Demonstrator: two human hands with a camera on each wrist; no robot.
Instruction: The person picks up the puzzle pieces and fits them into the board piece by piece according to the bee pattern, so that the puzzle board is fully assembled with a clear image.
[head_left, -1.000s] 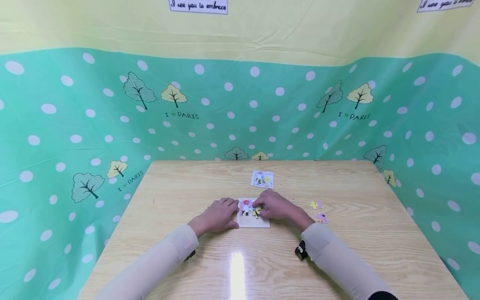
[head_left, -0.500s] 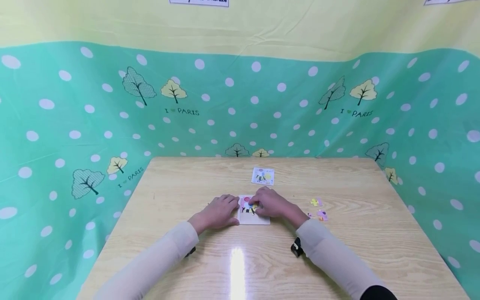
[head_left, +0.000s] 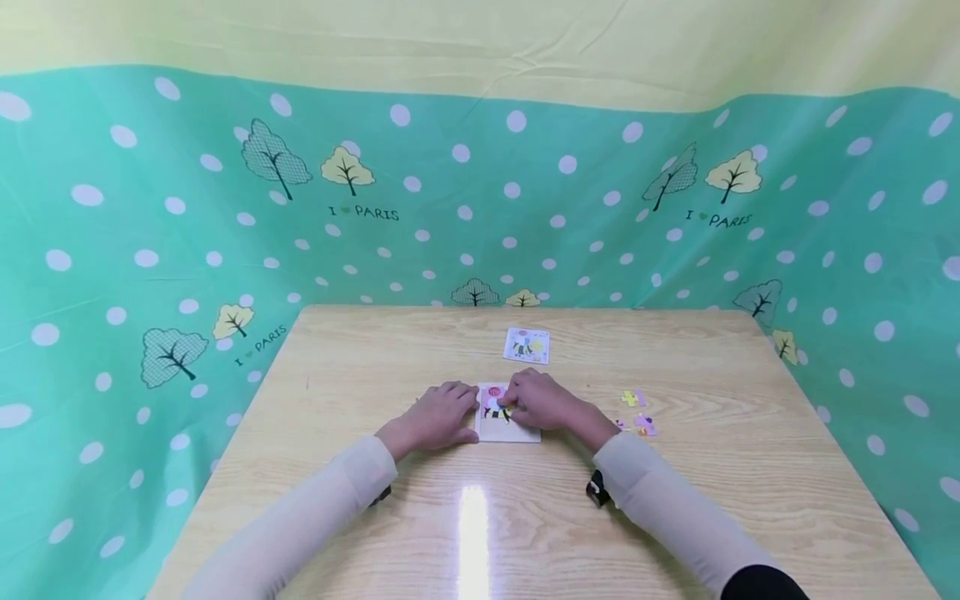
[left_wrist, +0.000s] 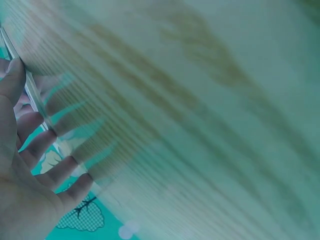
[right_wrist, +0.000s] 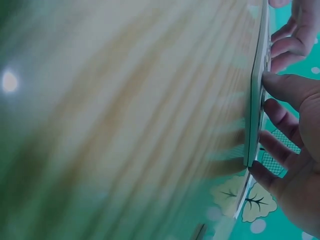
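Note:
A white puzzle board (head_left: 510, 432) lies flat on the table, its upper part partly filled with pieces of a pink, black and yellow picture. My left hand (head_left: 442, 415) steadies the board's left edge; in the left wrist view its thumb touches the edge and the fingers are spread. Over the right half of the board, my right hand (head_left: 543, 400) pinches a puzzle piece between thumb and forefinger, down at the picture. The hand mostly hides that piece. In the right wrist view, the right thumb (right_wrist: 282, 84) sits close over the board's surface.
Behind the board lies a picture card (head_left: 527, 345) with a similar bee-like picture. To the right are loose pieces, a yellow one (head_left: 630, 398) and a pink one (head_left: 645, 425). A polka-dot curtain (head_left: 420, 183) hangs around the wooden table (head_left: 360, 358).
My right hand has moved slightly left over the board, bringing the black-and-yellow piece against the picture. The left hand stays at the edge. The head view has tilted a little.

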